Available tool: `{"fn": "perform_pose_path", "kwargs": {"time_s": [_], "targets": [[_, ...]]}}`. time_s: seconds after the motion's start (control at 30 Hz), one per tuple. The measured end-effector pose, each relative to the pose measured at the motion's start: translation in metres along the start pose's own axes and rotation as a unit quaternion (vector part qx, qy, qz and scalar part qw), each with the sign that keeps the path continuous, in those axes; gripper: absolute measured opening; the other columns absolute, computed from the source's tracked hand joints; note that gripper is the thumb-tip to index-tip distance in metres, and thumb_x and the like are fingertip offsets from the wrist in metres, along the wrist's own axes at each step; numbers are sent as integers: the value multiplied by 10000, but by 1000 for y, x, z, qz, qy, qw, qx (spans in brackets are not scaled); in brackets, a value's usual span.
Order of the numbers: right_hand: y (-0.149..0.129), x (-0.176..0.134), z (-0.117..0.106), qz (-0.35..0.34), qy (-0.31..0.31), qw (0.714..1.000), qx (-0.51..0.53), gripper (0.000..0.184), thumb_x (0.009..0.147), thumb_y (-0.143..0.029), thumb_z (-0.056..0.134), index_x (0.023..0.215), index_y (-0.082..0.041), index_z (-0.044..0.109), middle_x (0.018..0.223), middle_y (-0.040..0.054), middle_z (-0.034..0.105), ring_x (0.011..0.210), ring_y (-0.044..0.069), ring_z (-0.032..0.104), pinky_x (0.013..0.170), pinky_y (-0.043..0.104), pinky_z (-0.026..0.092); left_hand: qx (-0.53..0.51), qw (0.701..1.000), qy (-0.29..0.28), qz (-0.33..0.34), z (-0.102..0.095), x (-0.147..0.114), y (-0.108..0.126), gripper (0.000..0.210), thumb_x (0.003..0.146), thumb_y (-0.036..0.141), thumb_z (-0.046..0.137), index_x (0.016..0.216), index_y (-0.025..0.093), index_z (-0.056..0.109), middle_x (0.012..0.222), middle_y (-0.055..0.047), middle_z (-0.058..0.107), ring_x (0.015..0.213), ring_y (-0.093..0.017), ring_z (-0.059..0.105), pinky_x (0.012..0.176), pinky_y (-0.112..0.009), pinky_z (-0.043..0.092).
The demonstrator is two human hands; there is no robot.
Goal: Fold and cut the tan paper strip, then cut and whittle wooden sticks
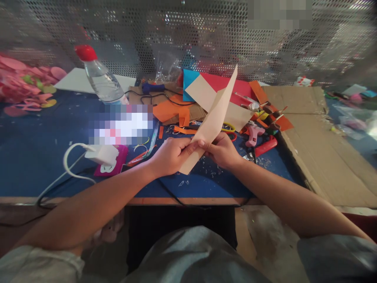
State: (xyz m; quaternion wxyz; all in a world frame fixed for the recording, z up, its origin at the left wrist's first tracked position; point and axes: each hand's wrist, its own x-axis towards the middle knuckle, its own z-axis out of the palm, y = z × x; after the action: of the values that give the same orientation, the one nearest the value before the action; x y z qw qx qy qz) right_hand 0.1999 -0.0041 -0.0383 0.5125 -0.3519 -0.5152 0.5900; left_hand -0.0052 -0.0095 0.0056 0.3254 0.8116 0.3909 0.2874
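A folded sheet of cream paper is held up above the blue table, its far end rising to a tip. My left hand pinches its left edge near the lower end, thumb on top. From the other side my right hand grips the same paper, with its thumb pressed on the near face close to the left thumb. The fingers under the paper are partly hidden. Behind the paper lie another cream sheet, orange paper pieces and scissors with a yellow and red handle, partly covered.
A pink glue gun and a red-handled tool lie right of my hands. Left are a clear bottle with a red cap and a white charger on a power strip. Cardboard covers the right side; pink cut-outs are heaped far left.
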Motion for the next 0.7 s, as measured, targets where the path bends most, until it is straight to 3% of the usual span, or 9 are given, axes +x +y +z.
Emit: {"fn": "perform_pose_path", "kwargs": {"time_s": [0.37, 0.5, 0.7], "targets": [[7, 5, -2, -29, 45, 999, -10, 558, 839, -679, 856, 629, -194, 676, 525, -32, 553, 461, 83, 455, 446, 242, 339, 33, 999, 1, 0, 1, 2, -4, 502, 1084, 504, 509, 718, 174, 608, 583, 30, 531, 542, -97, 449, 527, -258, 289], [4, 10, -3, -15, 65, 998, 19, 577, 787, -711, 881, 633, -199, 666, 535, -35, 564, 464, 82, 473, 449, 235, 347, 23, 1000, -1, -8, 1, 2, -6, 509, 1076, 529, 500, 710, 182, 568, 593, 35, 505, 548, -97, 427, 530, -259, 284], [-11, 18, -4, -1, 129, 988, 90, 533, 597, -654, 1009, 750, -228, 726, 624, -46, 627, 529, 105, 514, 481, 249, 427, 13, 999, -21, -26, 1, 1, -6, 521, 1069, 540, 504, 684, 189, 511, 602, 31, 484, 571, -103, 429, 539, -257, 277]]}}
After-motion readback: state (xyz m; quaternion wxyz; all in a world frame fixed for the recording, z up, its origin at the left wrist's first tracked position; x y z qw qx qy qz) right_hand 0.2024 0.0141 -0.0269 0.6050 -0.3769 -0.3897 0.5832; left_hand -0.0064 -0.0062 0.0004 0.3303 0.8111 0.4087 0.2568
